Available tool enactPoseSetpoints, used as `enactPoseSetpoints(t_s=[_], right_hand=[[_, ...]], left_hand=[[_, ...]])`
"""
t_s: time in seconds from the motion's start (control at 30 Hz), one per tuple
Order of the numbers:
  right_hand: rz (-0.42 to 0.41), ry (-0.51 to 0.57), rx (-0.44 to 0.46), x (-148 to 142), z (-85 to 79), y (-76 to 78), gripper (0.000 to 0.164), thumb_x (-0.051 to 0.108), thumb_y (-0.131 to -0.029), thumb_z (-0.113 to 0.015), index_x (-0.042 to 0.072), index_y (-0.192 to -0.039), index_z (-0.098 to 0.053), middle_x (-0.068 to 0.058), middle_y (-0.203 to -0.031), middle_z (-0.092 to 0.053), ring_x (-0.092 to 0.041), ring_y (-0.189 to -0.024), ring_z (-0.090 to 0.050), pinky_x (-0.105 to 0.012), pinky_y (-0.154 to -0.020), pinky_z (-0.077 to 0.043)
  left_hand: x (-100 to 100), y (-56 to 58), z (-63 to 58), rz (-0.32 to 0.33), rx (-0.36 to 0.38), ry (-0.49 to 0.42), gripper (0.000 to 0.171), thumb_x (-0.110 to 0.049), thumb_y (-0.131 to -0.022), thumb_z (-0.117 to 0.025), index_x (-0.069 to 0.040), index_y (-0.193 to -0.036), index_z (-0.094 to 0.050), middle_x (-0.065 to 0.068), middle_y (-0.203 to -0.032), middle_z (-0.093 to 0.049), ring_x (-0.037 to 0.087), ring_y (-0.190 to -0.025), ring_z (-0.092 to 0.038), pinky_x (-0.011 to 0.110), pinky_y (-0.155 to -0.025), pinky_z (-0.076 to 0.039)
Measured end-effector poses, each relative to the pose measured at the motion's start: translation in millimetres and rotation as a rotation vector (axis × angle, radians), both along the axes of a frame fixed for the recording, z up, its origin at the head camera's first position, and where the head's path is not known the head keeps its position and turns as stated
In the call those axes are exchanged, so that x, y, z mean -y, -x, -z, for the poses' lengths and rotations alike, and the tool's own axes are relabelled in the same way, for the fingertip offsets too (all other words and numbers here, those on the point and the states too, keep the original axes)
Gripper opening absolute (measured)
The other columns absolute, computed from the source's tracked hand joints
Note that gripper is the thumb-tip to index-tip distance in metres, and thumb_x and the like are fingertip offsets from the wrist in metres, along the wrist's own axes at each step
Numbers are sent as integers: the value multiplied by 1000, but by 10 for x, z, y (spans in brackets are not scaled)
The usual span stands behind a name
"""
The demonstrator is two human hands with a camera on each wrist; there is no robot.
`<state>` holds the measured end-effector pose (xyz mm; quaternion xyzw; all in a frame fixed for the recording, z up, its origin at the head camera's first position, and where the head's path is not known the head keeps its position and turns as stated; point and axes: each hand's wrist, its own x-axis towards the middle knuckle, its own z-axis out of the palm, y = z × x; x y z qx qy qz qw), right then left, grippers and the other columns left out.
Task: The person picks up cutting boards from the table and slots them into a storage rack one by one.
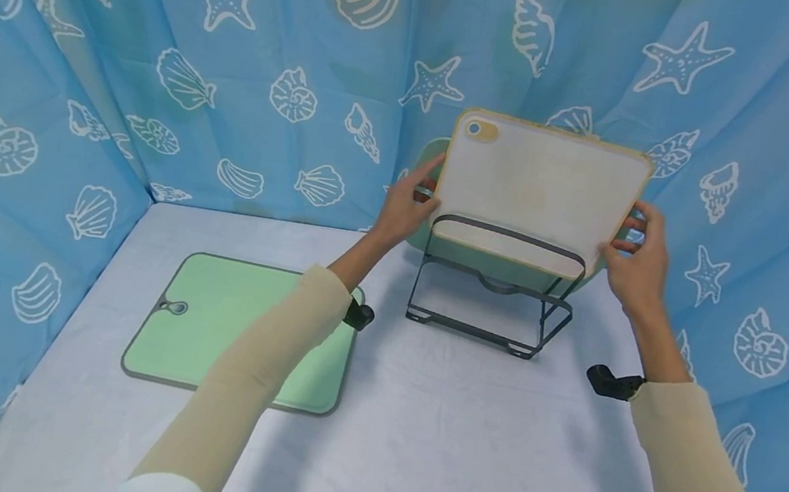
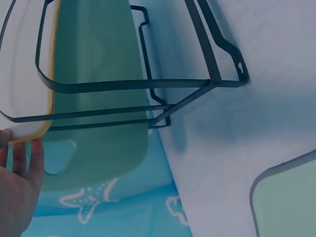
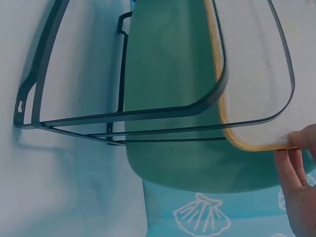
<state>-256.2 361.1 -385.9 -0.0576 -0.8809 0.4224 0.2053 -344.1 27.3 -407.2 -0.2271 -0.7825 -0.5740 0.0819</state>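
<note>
Both hands hold a white cutting board [image 1: 538, 191] with a yellow-tan edge, tilted slightly, its lower part inside the dark metal rack [image 1: 495, 281]. My left hand [image 1: 406, 204] pinches the board's left edge between thumb and fingers. On the opposite edge, my right hand [image 1: 638, 259] grips with its thumb in front and fingers behind. A green board [image 3: 173, 89] stands at the back of the rack, mostly hidden by the white one in the head view. In the left wrist view, the white board's lower edge [image 2: 52, 74] shows between the rack's wire loops.
A light green cutting board [image 1: 225, 323] with a grey rim and a hanging hole lies flat on the white table [image 1: 454, 465], under the left forearm. A blue curtain [image 1: 280, 37] printed with shells and starfish surrounds the table's back and sides.
</note>
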Motion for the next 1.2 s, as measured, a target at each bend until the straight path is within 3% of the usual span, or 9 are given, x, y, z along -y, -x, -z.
enactPoseSetpoints(t_s=[0.3, 0.53, 1.2], right_hand=[[-2, 4, 1, -18, 106, -4, 71, 5, -98, -61, 31, -155, -29, -15, -133, -47, -32, -108, -58, -48, -94, -51], [2, 16, 17, -22, 164, -3, 73, 2, -97, -61, 28, -156, -28, -17, -134, -46, -34, -110, -57, -50, -95, -50], [-13, 64, 15, -19, 372, -18, 70, 1, -96, -62, 23, -154, -29, -17, -128, -49, -32, -107, -59, -50, -95, -50]], left_hand=[[-6, 7, 85, 10, 28, -4, 68, 6, -95, -60, -17, -155, -38, 16, -106, -62, 29, -90, -65, 31, -76, -53], [-4, 10, 130, 8, 79, -28, 65, 5, -95, -60, -17, -154, -41, 15, -104, -62, 28, -83, -67, 29, -67, -53], [-4, -46, 250, 14, 192, -133, 56, 4, -98, -58, -16, -149, -48, 16, -110, -60, 29, -93, -65, 34, -73, -56]])
